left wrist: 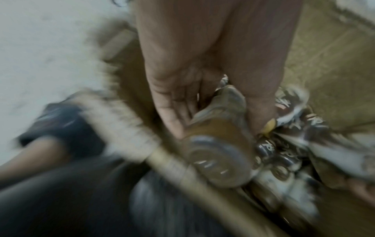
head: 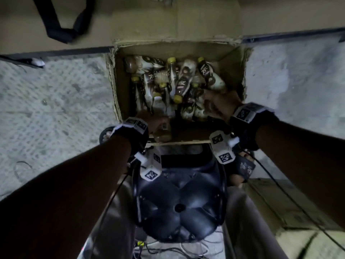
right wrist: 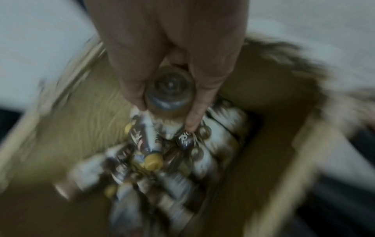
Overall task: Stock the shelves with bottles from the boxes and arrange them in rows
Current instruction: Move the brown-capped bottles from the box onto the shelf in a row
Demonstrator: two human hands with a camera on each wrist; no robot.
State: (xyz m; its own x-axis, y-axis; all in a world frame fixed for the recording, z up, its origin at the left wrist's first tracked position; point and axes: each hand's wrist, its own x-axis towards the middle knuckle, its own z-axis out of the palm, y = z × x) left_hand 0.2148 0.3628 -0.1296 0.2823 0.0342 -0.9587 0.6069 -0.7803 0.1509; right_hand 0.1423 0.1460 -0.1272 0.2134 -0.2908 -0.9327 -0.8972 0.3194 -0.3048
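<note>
An open cardboard box (head: 231,60) on the floor holds several yellow-capped bottles (head: 183,81) with dark and white labels, lying in a heap. My left hand (head: 155,122) is inside the box near its front left corner and grips a bottle (left wrist: 219,154) of amber liquid, base toward the wrist camera. My right hand (head: 220,105) is over the right side of the heap, its fingers (right wrist: 196,112) curled round another bottle (right wrist: 169,91), whose round base faces the wrist camera. Both wrist views are blurred.
A black plastic stool (head: 179,199) stands just in front of the box, between my legs. Cables (head: 280,187) trail from the wrist cameras. A black strap (head: 61,28) hangs over the shelf edge behind the box. Grey concrete floor (head: 56,101) lies on both sides.
</note>
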